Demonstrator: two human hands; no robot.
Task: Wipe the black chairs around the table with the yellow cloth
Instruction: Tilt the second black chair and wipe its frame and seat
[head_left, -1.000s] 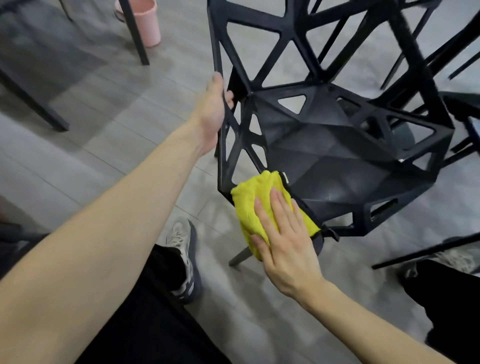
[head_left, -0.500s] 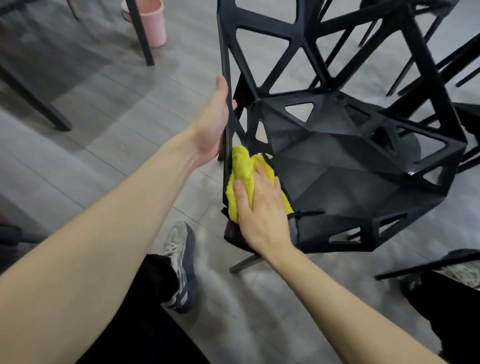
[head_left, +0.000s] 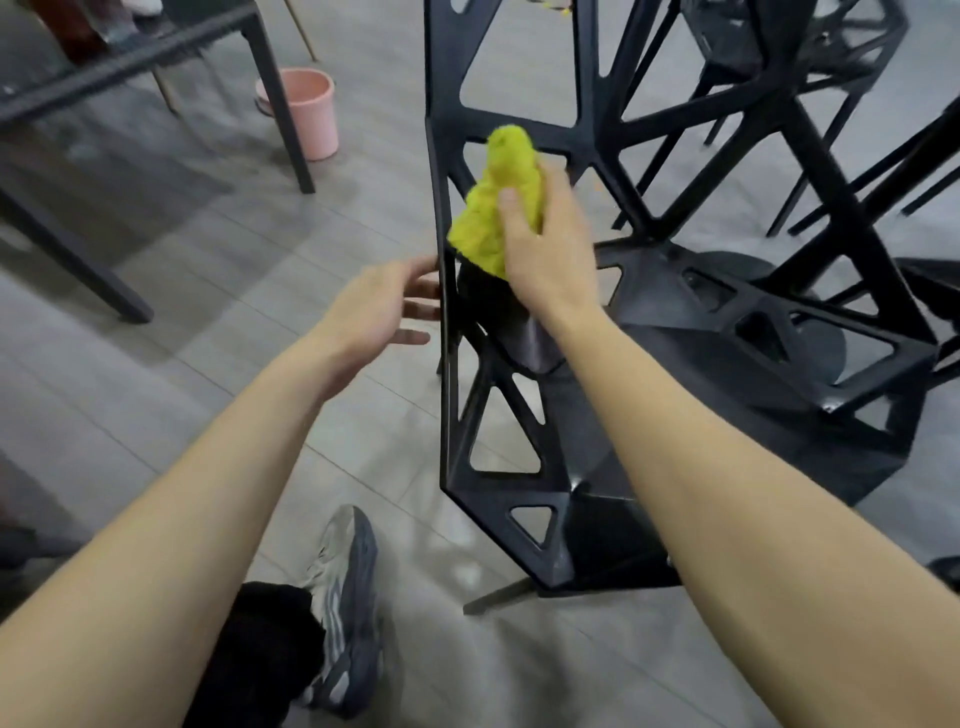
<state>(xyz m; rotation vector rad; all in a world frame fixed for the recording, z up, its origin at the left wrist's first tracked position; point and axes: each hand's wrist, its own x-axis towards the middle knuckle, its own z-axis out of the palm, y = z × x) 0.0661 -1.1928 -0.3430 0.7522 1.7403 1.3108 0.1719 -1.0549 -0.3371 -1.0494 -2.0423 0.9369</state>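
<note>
Both hands at black chair (head_left: 587, 130) – yellow cloth (head_left: 493, 208) (R hand (head_left: 550, 249)).

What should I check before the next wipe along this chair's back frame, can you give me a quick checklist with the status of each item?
1. Yellow cloth gripped in the right hand: ok.
2. Cloth pressed flat on the black chair frame: cannot tell; it is bunched and blurred.
3. Left hand steadying the chair: not ok; fingers are spread at the frame's left edge, not closed on it.
4. Chair standing stable: cannot tell; only one leg tip shows.
5. Foot clear of that leg: ok; the shoe sits apart from it.
6. Pink bucket out of the way: ok.
</note>
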